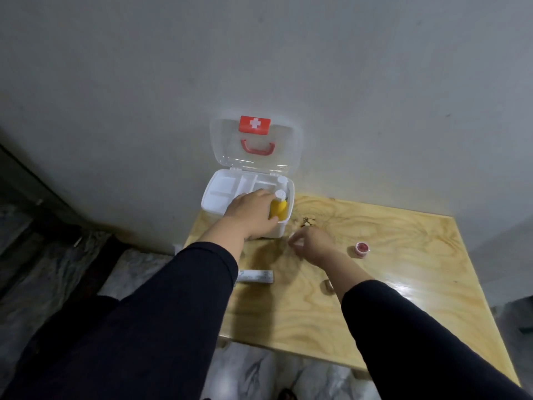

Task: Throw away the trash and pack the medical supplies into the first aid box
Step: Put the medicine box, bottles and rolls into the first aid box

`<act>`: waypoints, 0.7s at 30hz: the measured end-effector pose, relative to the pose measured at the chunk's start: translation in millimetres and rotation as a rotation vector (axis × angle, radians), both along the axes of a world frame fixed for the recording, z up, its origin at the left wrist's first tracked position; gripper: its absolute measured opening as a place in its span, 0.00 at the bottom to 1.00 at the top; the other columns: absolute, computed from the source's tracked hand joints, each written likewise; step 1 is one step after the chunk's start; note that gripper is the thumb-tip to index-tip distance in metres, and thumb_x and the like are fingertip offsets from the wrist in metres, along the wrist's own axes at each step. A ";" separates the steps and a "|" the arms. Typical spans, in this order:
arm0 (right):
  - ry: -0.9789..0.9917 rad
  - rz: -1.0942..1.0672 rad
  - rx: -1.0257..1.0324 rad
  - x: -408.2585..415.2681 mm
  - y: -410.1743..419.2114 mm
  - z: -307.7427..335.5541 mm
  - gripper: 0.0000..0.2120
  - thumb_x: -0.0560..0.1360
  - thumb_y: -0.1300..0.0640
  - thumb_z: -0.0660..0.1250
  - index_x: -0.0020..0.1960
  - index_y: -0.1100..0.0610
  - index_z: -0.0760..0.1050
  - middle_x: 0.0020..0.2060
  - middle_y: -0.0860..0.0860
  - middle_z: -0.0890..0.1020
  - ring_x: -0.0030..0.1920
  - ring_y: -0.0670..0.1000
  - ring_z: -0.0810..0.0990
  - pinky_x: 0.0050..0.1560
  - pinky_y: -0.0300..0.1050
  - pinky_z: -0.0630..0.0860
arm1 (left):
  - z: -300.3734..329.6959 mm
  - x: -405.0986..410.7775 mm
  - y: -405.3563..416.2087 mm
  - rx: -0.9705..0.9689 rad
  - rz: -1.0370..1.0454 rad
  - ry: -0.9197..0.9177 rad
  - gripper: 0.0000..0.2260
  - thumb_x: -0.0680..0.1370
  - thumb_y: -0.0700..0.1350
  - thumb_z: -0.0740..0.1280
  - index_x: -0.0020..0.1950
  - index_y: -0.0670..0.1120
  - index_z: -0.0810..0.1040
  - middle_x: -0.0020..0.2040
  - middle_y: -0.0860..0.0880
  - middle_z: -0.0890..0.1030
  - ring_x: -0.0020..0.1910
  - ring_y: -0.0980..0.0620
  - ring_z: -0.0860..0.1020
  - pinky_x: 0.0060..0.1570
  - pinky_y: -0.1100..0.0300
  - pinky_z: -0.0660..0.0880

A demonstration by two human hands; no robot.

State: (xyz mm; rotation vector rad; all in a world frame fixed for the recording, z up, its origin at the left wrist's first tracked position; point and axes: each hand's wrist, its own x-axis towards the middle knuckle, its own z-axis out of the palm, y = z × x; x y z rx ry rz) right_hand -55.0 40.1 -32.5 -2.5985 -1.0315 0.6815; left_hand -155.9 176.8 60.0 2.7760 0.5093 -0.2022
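The white first aid box (217, 197) stands open at the table's far left corner, its clear lid with a red handle leaning against the wall. My left hand (251, 215) grips a yellow bottle with a white cap (279, 207) upright over the box's right side. A second white-capped bottle (282, 181) stands behind it inside the box. My right hand (311, 243) hovers over the table just right of the box, pinching a small white thing (297, 241) that I cannot make out. A small red-lidded jar (362, 249) sits on the table to the right.
The wooden table (403, 284) stands against a grey wall. A white tube or packet (256, 276) lies near its left edge, a small tan roll (328, 285) by my right forearm, and brown scraps (307, 222) beside the box. Marble floor lies below.
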 end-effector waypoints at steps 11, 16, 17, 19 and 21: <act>0.005 0.208 -0.066 -83.2 37.0 17.8 0.16 0.72 0.54 0.71 0.59 0.54 0.79 0.59 0.52 0.80 0.59 0.54 0.77 0.58 0.44 0.73 | -6.2 -89.5 22.7 -0.010 0.079 0.013 0.25 0.79 0.52 0.61 0.75 0.49 0.64 0.74 0.52 0.66 0.70 0.47 0.68 0.67 0.53 0.66; -0.112 0.215 -0.169 -114.2 50.4 -5.3 0.15 0.73 0.54 0.68 0.59 0.51 0.77 0.59 0.53 0.74 0.59 0.58 0.75 0.55 0.50 0.75 | -27.1 -135.0 47.9 -0.025 0.109 0.083 0.27 0.79 0.53 0.60 0.76 0.48 0.62 0.76 0.52 0.64 0.71 0.48 0.67 0.68 0.53 0.64; -0.126 0.189 -0.170 -119.5 50.8 -7.6 0.14 0.73 0.55 0.67 0.59 0.51 0.77 0.59 0.53 0.74 0.58 0.58 0.75 0.54 0.50 0.75 | -32.0 -141.7 52.1 -0.032 0.107 0.100 0.27 0.79 0.53 0.60 0.77 0.48 0.62 0.75 0.52 0.64 0.71 0.48 0.67 0.67 0.53 0.65; -0.127 0.125 -0.158 -127.2 51.9 -9.1 0.14 0.73 0.55 0.65 0.58 0.51 0.77 0.58 0.53 0.74 0.57 0.58 0.76 0.52 0.50 0.75 | -40.2 -152.5 58.4 -0.038 0.089 0.128 0.27 0.79 0.54 0.60 0.77 0.48 0.62 0.76 0.51 0.63 0.72 0.48 0.66 0.68 0.53 0.64; -0.088 0.042 -0.138 -133.5 53.9 -3.2 0.14 0.72 0.53 0.65 0.57 0.50 0.78 0.56 0.53 0.75 0.55 0.58 0.77 0.51 0.50 0.77 | -44.9 -158.5 62.3 -0.045 0.068 0.139 0.27 0.79 0.54 0.60 0.77 0.48 0.61 0.77 0.52 0.62 0.73 0.49 0.65 0.70 0.53 0.64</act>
